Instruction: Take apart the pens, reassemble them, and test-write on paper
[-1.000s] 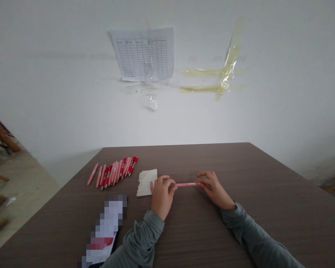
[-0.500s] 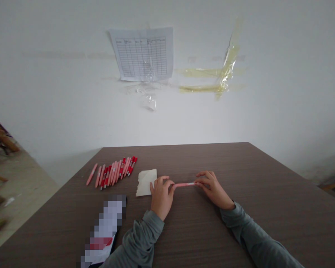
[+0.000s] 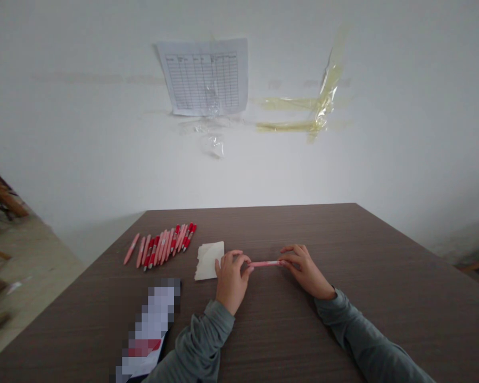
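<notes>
Both hands pinched narrow on one pen, lower centre of the frame. My left hand (image 3: 231, 284) has its left end between thumb and fingertips; my right hand (image 3: 305, 272) pinches the other end. The pink pen (image 3: 264, 264) lies level between them, low over the dark table (image 3: 295, 335); can't tell if it touches the wood.

Step, as I judge it: steadying or lining up this single pen. Next move calls for a light grip at both ends, kept level, or one end let go cleanly.

Left of centre, a row of pink and red pens (image 3: 164, 249) lies slanted, mostly side by side. Cream torn-edged paper (image 3: 207, 261) sits just beside my left hand, overlapped by it in view; contact unclear.

Writing: pens carry pale printed patches, too small to read. Lower left, a white-and-red item (image 3: 151, 324) is pixelated, no brand legible. Upper centre-left, a wall sheet (image 3: 207, 80) shows a ruled grid; headings unreadable. Yellowish tape (image 3: 289, 103), upper right of centre, no lettering visible.
</notes>
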